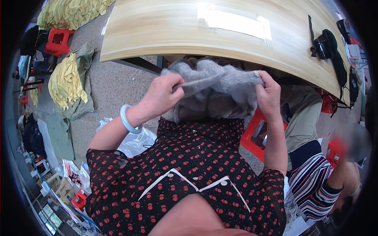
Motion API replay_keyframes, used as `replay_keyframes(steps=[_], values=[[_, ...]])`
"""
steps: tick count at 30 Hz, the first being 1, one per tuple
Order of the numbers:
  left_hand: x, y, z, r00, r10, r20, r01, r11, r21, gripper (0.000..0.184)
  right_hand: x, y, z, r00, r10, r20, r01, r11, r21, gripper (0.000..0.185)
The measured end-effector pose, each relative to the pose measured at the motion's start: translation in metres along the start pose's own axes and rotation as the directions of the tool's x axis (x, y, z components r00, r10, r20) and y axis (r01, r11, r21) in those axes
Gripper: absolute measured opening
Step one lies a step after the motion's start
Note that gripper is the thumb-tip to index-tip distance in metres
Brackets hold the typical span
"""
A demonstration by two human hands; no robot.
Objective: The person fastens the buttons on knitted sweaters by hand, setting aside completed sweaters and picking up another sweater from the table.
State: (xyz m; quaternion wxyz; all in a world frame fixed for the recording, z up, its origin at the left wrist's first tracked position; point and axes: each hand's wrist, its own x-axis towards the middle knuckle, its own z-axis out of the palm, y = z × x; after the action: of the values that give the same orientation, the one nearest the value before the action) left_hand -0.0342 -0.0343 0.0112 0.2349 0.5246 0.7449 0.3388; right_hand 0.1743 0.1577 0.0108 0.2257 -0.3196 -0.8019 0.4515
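Observation:
A fuzzy grey knitted garment (pixel 236 88) lies bunched over my lap, just below the near edge of the table. My left hand (pixel 167 92) pinches one edge of it, and a strip of the knit is stretched from there toward the right. On the other side my right hand (pixel 268 94) grips the garment between thumb and fingers. Its lower folds rest against my body, and I cannot make out which part of the garment each hand holds.
The wooden table (pixel 165 27) bears a black strap with a pouch (pixel 327 47). A red stool (pixel 252 137) stands at my right, near a seated person in a striped top (pixel 311 185). Yellow cloth pieces (pixel 67 82) and clear plastic (pixel 138 141) lie on the floor at left.

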Motion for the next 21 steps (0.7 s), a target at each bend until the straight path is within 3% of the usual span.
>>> replay_keyframes(steps=[1, 3, 4, 6, 11, 14, 15, 16, 17, 18, 21], values=[[0.002, 0.005, -0.007, 1.000, -0.005, -0.001, 0.005, 1.000, 0.004, 0.010, -0.001, -0.007, -0.001, 1.000, -0.001, 0.004, 0.001, 1.000, 0.005, 0.018], [0.009, 0.025, -0.027, 0.965, -0.210, 0.156, 0.239, 0.950, -0.200, 0.009, -0.003, -0.028, -0.009, 0.998, 0.060, 0.018, -0.062, 0.978, 0.198, 0.012], [0.013, 0.036, -0.033, 0.965, -0.214, 0.154, 0.243, 0.949, -0.201, 0.009, -0.003, -0.040, -0.019, 0.995, 0.065, 0.077, -0.081, 0.973, 0.217, 0.012], [0.017, 0.054, -0.046, 0.944, -0.119, 0.309, 0.303, 0.687, -0.660, 0.008, -0.008, -0.063, -0.033, 0.988, 0.069, 0.141, -0.115, 0.931, 0.346, 0.014], [0.026, 0.072, -0.049, 0.899, -0.034, 0.436, 0.352, 0.648, -0.676, 0.009, -0.012, -0.066, -0.045, 0.999, -0.017, 0.034, 0.004, 0.933, 0.359, 0.015], [0.035, 0.061, -0.029, 0.921, -0.093, 0.378, 0.372, 0.496, -0.784, 0.013, -0.013, -0.069, -0.030, 0.989, -0.119, -0.087, 0.139, 0.945, 0.297, 0.019], [0.035, 0.057, -0.026, 0.923, -0.083, 0.375, 0.363, 0.502, -0.785, 0.013, -0.014, -0.074, -0.024, 0.990, -0.128, -0.053, 0.136, 0.969, 0.206, 0.021], [0.036, 0.056, -0.023, 0.916, -0.141, 0.376, 0.394, 0.498, -0.773, 0.015, -0.011, -0.077, -0.019, 0.966, -0.257, -0.009, 0.257, 0.966, 0.003, 0.023], [0.042, 0.057, -0.017, 0.906, -0.175, 0.385, 0.419, 0.495, -0.761, 0.017, -0.011, -0.077, -0.011, 0.968, -0.250, 0.032, 0.251, 0.967, -0.046, 0.025], [0.042, 0.056, -0.012, 0.897, -0.176, 0.405, 0.441, 0.403, -0.802, 0.021, -0.011, -0.077, -0.004, 0.958, -0.277, 0.071, 0.281, 0.958, -0.054, 0.026], [0.045, 0.047, 0.000, 0.885, -0.194, 0.424, 0.466, 0.351, -0.812, 0.021, -0.003, -0.059, 0.016, 0.882, -0.460, 0.102, 0.462, 0.887, 0.006, 0.023]])
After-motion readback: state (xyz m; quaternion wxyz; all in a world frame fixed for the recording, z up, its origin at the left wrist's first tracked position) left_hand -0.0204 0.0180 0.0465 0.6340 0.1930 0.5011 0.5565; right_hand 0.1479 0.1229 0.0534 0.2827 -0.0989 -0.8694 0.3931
